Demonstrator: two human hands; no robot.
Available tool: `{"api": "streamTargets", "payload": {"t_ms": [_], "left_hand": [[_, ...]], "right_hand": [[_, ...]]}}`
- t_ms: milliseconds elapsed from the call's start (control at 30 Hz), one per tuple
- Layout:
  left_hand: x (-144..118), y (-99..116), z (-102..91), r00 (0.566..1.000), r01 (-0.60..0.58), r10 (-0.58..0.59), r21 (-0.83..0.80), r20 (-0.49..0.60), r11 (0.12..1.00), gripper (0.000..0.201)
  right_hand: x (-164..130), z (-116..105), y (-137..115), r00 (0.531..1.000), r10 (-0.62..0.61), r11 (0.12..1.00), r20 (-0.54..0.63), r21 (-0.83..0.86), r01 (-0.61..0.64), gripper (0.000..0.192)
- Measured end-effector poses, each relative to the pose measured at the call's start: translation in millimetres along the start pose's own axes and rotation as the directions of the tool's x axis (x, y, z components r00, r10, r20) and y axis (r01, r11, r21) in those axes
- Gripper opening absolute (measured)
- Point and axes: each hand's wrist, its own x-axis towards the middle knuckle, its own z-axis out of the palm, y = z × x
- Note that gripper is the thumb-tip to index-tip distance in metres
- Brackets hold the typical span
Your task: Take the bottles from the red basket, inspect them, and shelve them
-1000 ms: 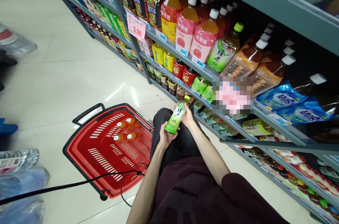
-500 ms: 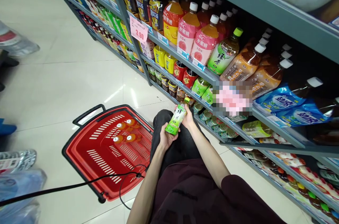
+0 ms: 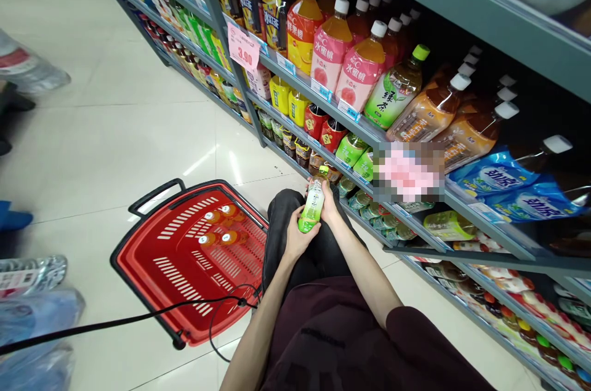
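Both hands hold a small green tea bottle (image 3: pixel 313 205) above the lap, near the lower shelf (image 3: pixel 415 225). The left hand (image 3: pixel 295 237) cups its base, fingers wrapped around it; the right hand (image 3: pixel 329 206) grips its side, steadying it upright. A red basket (image 3: pixel 184 274) holding orange-capped bottles (image 3: pixel 220 226) sits on the floor beside the knees.

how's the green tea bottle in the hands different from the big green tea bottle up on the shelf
The held bottle is small and slim, gripped by the left hand and right hand; the shelf bottle is far larger, standing in a row untouched. The held one's label faces away; the shelf one's faces the camera. Both have green caps and green labels.
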Motion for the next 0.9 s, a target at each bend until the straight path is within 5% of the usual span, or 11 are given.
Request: {"api": "streamTargets", "payload": {"t_ms": [167, 467, 533, 700, 900], "left_hand": [[0, -2, -6.4, 0.951, -0.235, 0.291, 0.366, -0.106, 0.9, 0.072], [-1, -9, -19.9, 0.832, -0.361, 0.55, 0.678, -0.076, 0.641, 0.049], [-2, -10, -20.7, 0.84, -0.361, 0.537, 0.668, -0.07, 0.651, 0.048], [-2, -6, -19.3, 0.941, -0.191, 0.311, 0.557, -0.13, 0.809, 0.05], [2, 14, -23.2, 0.953, -0.133, 0.207, 0.311, -0.22, 0.941, 0.059]], "right_hand": [[1, 0, 6, 0.998, -0.06, 0.997, 0.01, 0.04, 0.059, 0.058], [3, 4, 5, 1.0, -0.007, 0.998, 0.009, 0.058, 0.007, 0.043], [2, 5, 4, 1.0, 0.007, 0.998, 0.012, 0.07, -0.007, 0.038], [2, 7, 2, 1.0, 0.008, 0.996, -0.011, 0.086, -0.007, 0.038], [1, 6, -4, 0.997, 0.079, 0.993, 0.026, 0.09, -0.081, 0.051]]}}
